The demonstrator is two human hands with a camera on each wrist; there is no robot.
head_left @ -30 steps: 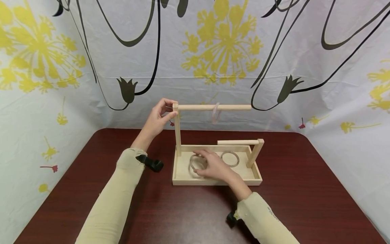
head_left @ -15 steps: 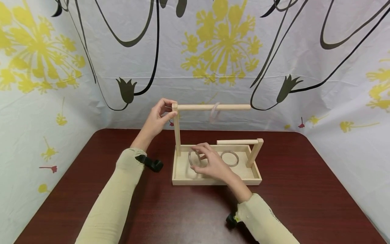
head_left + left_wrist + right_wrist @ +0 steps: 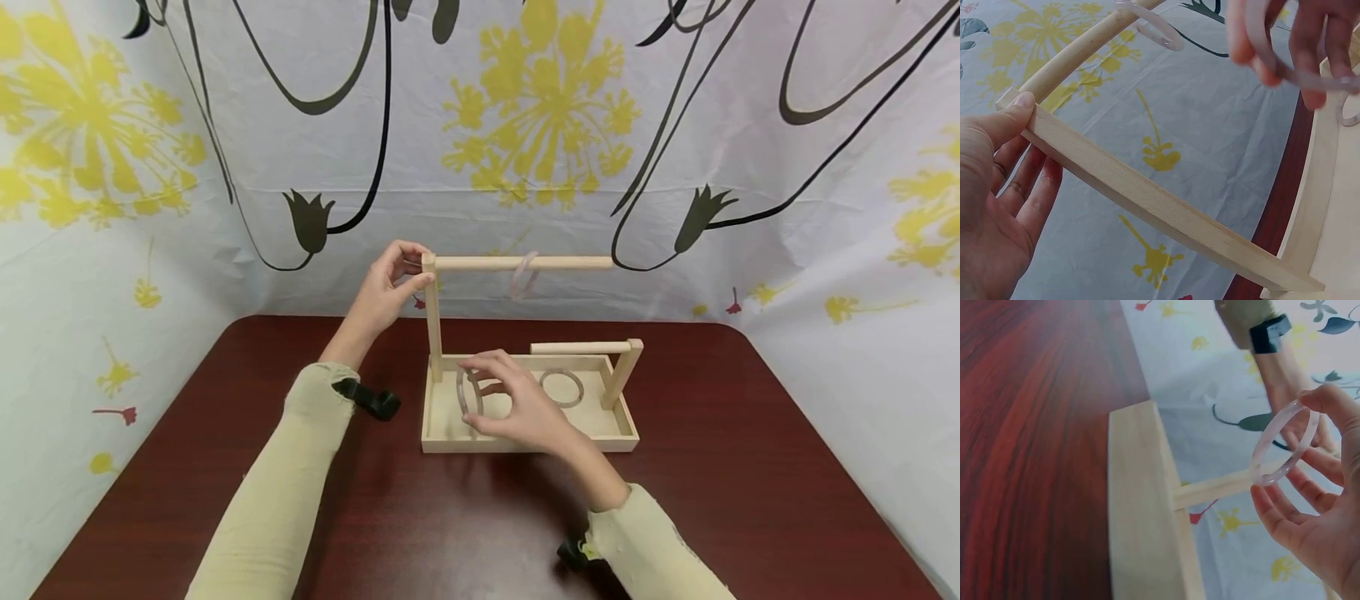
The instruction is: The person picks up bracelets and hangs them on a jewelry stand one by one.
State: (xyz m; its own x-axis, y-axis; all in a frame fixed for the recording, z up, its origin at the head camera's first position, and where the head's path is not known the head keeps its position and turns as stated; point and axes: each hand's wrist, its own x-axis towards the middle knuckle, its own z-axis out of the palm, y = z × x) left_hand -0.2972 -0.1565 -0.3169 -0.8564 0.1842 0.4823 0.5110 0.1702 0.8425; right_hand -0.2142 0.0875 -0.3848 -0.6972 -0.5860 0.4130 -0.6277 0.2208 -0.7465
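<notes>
Dark red-brown table [image 3: 735, 467], wood-grain top, far corners rounded, glossy patch at near middle. Directly on it, toward far side: pale wooden stand [image 3: 465, 447], shallow rectangular tray base, long sides running left-right. Tall post [image 3: 433, 325] at stand's left end, shorter post [image 3: 623, 375] at right.

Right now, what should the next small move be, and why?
Probably raise the right hand with its ring toward the free end of the upper rod: the ring is pinched over the tray, another ring hangs on that rod, and the left hand holds the top of its post.
</notes>
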